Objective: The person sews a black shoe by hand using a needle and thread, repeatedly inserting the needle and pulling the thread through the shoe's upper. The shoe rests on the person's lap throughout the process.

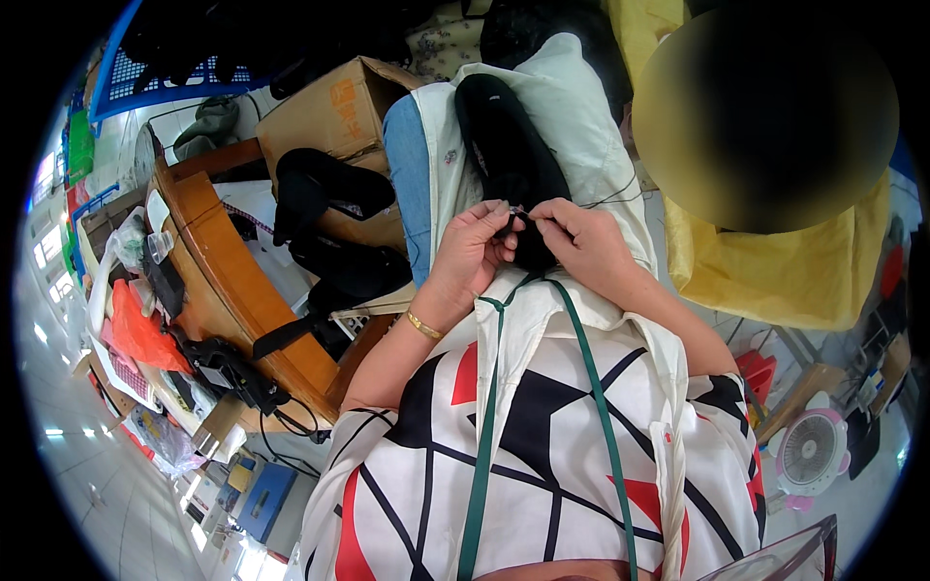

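A black shoe (509, 136) lies lengthwise on the white cloth (591, 116) over my lap, its narrow end pointing away from me. At the shoe's near end my two hands meet. My left hand (473, 244), with a gold bracelet on its wrist, pinches a small black piece, perhaps a strap of the shoe. Right beside it, the fingertips of my right hand (586, 240) are pressed together at the same piece; whether they hold a needle or thread is too small to tell. A thin dark thread (620, 190) runs over the cloth to the right of the shoe.
Left of my lap, more black shoes (339, 223) lie by an open wooden drawer (237, 281) and a cardboard box (334, 111). A cluttered worktable holds a red bag (145, 324). On the right stand a yellow cloth (775, 266), a blurred round object (668, 126) and a fan (812, 445).
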`<action>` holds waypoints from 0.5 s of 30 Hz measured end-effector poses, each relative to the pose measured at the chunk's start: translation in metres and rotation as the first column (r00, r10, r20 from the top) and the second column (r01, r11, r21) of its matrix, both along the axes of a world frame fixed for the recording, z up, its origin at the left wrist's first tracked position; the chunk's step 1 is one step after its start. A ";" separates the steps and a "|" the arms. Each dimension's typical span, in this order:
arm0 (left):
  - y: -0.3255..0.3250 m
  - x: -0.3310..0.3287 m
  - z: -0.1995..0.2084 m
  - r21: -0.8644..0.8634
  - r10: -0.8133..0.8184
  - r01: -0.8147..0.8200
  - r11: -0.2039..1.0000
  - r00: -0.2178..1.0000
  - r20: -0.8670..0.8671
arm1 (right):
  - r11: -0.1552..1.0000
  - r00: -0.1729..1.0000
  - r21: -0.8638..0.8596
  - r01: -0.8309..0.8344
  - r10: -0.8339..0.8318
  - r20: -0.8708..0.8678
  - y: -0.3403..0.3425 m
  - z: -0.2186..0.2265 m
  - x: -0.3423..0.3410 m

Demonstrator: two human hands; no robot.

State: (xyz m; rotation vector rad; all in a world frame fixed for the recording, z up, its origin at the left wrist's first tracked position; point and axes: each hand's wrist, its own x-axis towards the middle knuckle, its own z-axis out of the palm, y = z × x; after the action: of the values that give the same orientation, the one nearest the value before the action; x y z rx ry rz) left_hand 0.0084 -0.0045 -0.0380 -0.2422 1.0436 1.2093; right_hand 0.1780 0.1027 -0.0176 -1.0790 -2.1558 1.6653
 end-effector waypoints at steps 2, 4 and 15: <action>0.000 0.000 -0.001 0.003 -0.004 0.004 1.000 1.000 -0.002 | 1.000 1.000 -0.003 0.000 0.000 0.000 0.000 0.000 0.000; 0.000 0.000 0.001 0.002 -0.018 0.018 1.000 0.999 -0.031 | 1.000 1.000 -0.008 -0.001 0.001 0.001 0.001 0.000 -0.001; 0.001 0.007 0.008 0.033 -0.064 0.077 0.996 0.952 -0.301 | 0.869 0.992 -0.495 0.015 0.050 0.118 0.013 0.009 0.000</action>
State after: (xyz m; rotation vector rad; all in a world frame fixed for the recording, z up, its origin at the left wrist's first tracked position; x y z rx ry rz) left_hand 0.0155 -0.0040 -0.0303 0.0162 1.2749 1.2267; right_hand 0.1778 0.1153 -0.0084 -1.3231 -1.8459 2.2945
